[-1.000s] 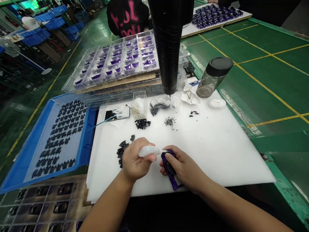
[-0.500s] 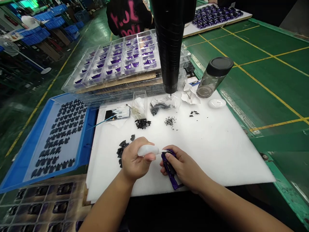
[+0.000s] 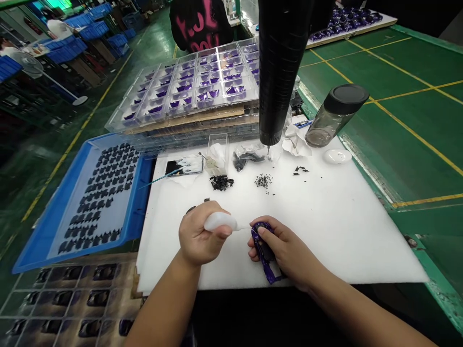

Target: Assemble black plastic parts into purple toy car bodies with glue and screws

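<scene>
My left hand (image 3: pixel 200 236) is closed around a small white squeeze bottle (image 3: pixel 219 221), its thin nozzle pointing right. The nozzle tip is at or very near the upper edge of a purple car-shaped shell (image 3: pixel 268 270); I cannot tell whether they touch. Fingers and thumb of my right hand (image 3: pixel 280 241) grip this shell, the thumb pressing near a black part (image 3: pixel 266 250) inside it. Partly hidden behind my left hand are some dark pieces (image 3: pixel 190 209). Beyond the hands lie a pile of small black parts (image 3: pixel 221 182) and a scatter of tiny screws (image 3: pixel 263 180).
Above the white foam board (image 3: pixel 343 231) hangs a black screwdriver (image 3: pixel 280 72). Clear compartment trays (image 3: pixel 173 118) with purple parts are stacked behind. A blue tray (image 3: pixel 126 219) of dark pieces stands left. A lidded bottle (image 3: pixel 336 115) and a white mouse-shaped object (image 3: pixel 337 156) are at right.
The view has shifted, so most things appear farther right. My hands are slightly farther apart, and more of the nozzle and of the shell's black part shows. Both hands keep their hold.
</scene>
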`<state>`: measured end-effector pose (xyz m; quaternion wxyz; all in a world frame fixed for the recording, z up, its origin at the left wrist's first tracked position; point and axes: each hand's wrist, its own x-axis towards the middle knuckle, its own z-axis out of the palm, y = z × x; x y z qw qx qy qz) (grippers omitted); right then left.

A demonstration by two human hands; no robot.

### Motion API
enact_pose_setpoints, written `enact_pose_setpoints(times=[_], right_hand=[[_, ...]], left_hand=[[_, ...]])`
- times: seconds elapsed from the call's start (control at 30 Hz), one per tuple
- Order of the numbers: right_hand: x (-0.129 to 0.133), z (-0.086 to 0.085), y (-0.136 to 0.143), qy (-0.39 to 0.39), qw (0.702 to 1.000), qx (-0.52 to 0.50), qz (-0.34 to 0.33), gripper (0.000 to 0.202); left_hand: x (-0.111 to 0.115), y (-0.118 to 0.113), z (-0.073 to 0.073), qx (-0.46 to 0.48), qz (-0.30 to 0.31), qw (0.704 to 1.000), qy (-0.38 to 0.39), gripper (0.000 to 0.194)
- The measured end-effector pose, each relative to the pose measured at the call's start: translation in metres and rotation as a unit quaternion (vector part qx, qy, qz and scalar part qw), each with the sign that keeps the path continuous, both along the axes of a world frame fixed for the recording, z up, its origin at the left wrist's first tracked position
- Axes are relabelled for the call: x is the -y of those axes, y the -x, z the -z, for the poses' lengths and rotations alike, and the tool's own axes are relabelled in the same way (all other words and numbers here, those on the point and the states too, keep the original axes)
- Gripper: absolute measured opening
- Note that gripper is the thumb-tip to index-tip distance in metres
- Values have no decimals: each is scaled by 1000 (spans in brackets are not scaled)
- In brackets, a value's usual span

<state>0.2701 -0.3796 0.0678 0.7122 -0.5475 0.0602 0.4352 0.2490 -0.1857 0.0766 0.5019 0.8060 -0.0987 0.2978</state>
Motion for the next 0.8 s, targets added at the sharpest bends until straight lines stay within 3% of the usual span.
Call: enact_pose_setpoints(times=[0.17, 0.37, 0.7, 0.8], right_hand=[[0, -2, 0, 8, 1000, -2, -2, 19], [0, -1, 0, 3, 1000, 1, -2, 17], [0, 1, 0, -8, 1000, 9, -2, 20], [0, 2, 0, -9, 1000, 2, 2, 18]], left_hand=[[0, -1, -3, -9, 38, 998, -53, 25], [0, -2, -4, -13, 58, 996, -59, 22], [0, -1, -3, -14, 52, 997, -63, 23], [-2, -2, -3, 4, 9, 1000, -14, 29]])
